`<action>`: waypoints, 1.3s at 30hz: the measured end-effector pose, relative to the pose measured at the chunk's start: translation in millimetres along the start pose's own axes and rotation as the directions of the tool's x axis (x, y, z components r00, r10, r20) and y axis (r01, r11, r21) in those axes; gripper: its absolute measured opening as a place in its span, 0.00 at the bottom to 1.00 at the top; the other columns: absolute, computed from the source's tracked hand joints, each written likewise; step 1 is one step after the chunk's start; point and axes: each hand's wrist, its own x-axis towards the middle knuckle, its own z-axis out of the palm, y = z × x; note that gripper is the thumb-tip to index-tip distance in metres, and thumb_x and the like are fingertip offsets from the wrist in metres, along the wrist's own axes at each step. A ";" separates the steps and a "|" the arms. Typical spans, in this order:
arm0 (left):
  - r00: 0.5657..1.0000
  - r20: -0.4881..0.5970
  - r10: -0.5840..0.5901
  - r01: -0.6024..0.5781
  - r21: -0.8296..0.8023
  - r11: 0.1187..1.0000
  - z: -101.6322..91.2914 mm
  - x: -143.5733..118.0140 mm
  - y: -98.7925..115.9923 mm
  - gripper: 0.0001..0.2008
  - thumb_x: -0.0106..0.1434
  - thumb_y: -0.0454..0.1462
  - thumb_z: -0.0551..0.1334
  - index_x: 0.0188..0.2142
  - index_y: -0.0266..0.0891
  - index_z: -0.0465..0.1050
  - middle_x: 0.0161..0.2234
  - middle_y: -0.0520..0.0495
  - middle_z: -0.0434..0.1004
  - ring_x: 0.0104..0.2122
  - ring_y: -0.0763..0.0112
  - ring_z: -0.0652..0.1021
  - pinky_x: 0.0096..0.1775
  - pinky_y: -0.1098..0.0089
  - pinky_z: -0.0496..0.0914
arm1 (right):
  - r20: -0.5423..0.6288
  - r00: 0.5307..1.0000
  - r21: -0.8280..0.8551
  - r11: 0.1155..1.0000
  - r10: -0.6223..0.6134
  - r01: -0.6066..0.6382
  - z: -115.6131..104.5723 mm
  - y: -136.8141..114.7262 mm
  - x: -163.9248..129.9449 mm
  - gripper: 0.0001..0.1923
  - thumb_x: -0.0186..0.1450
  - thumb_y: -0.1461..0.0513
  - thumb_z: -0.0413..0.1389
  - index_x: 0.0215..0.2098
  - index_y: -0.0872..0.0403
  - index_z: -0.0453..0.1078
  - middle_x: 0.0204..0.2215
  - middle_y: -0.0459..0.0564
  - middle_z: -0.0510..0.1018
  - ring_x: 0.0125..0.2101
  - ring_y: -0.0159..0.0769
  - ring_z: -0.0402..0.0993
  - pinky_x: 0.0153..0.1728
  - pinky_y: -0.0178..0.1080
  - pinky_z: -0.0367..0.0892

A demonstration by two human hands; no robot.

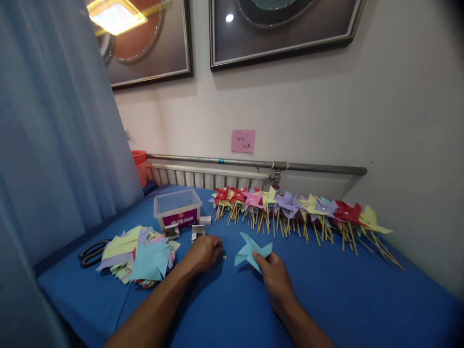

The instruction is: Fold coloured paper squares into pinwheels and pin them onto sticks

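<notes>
right now a light blue paper pinwheel point(253, 252) lies on the blue table point(348, 295), near the middle, its blades folded toward the centre. the right hand point(276, 279) pinches its lower edge between thumb and fingers, the rest of the paper resting flat on the cloth. just to the left, the left hand point(203, 253) sits knuckles up with fingers curled in, fingertips pressed down at a tiny shiny pin point(224, 257) on the cloth; whether it grips the pin i cannot tell. beyond that hand stand small metal boxes point(197, 232), and behind them a clear plastic tub point(177, 208) with a purple label. to the far left lies a loose pile of cut coloured paper squares point(139, 254), with black scissors point(92, 253) touching its left edge. along the back of the table runs a row of finished pinwheels point(297, 208) on wooden sticks, red, yellow, pink and purple, overlapping one another. behind them a grey pipe point(253, 163) crosses the wall, under a pink note point(243, 140).
</notes>
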 end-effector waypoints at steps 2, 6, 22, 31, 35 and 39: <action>1.000 -0.004 0.023 -0.023 0.013 1.000 -5.1 -2.1 -1.6 0.13 0.65 0.31 0.56 0.40 0.40 0.80 0.42 0.44 0.83 0.43 0.62 0.80 0.45 0.68 0.68 | 0.003 1.000 -0.005 1.000 -0.003 0.003 -0.3 -2.7 -2.0 0.16 0.51 0.50 0.66 0.31 0.53 0.79 0.27 0.49 0.84 0.35 0.49 0.81 0.36 0.41 0.72; 0.993 0.045 0.108 -0.111 0.064 0.992 -6.8 -7.2 5.4 0.13 0.66 0.33 0.57 0.40 0.42 0.81 0.41 0.43 0.82 0.42 0.61 0.80 0.45 0.66 0.69 | 0.005 1.000 -0.003 1.000 -0.011 0.011 -0.9 -4.1 -3.4 0.17 0.52 0.51 0.66 0.33 0.53 0.79 0.28 0.50 0.85 0.36 0.49 0.82 0.37 0.42 0.72; 0.994 0.078 0.075 -0.089 0.185 0.979 7.1 -1.8 13.4 0.13 0.69 0.34 0.54 0.38 0.38 0.79 0.40 0.38 0.80 0.41 0.58 0.80 0.42 0.65 0.69 | 0.020 1.000 0.006 1.000 0.003 -0.003 -1.2 0.4 -1.7 0.19 0.53 0.51 0.65 0.37 0.55 0.79 0.29 0.51 0.85 0.34 0.47 0.81 0.36 0.42 0.72; 0.998 0.029 0.048 -0.052 0.154 0.987 11.0 -1.2 14.8 0.11 0.67 0.32 0.55 0.36 0.38 0.78 0.39 0.38 0.80 0.40 0.58 0.79 0.42 0.63 0.68 | 0.010 1.000 -0.006 1.000 -0.023 0.023 -1.6 12.3 6.5 0.19 0.53 0.49 0.65 0.36 0.54 0.80 0.27 0.51 0.84 0.35 0.49 0.82 0.35 0.42 0.73; 0.999 -0.023 0.036 -0.036 0.013 0.999 13.3 0.1 10.7 0.09 0.64 0.31 0.57 0.36 0.39 0.78 0.39 0.41 0.81 0.41 0.60 0.78 0.45 0.64 0.68 | 0.000 1.000 -0.010 1.000 -0.024 0.024 -2.2 18.8 11.7 0.17 0.53 0.48 0.65 0.32 0.52 0.79 0.25 0.50 0.84 0.33 0.49 0.81 0.33 0.42 0.73; 0.990 -0.086 -0.114 0.068 -0.422 0.904 11.4 4.4 11.3 0.07 0.63 0.34 0.59 0.33 0.38 0.77 0.36 0.46 0.81 0.38 0.65 0.78 0.42 0.68 0.71 | 0.004 1.000 -0.005 1.000 -0.012 0.012 -1.9 12.9 8.8 0.17 0.53 0.49 0.65 0.34 0.52 0.80 0.26 0.50 0.84 0.33 0.49 0.81 0.34 0.42 0.73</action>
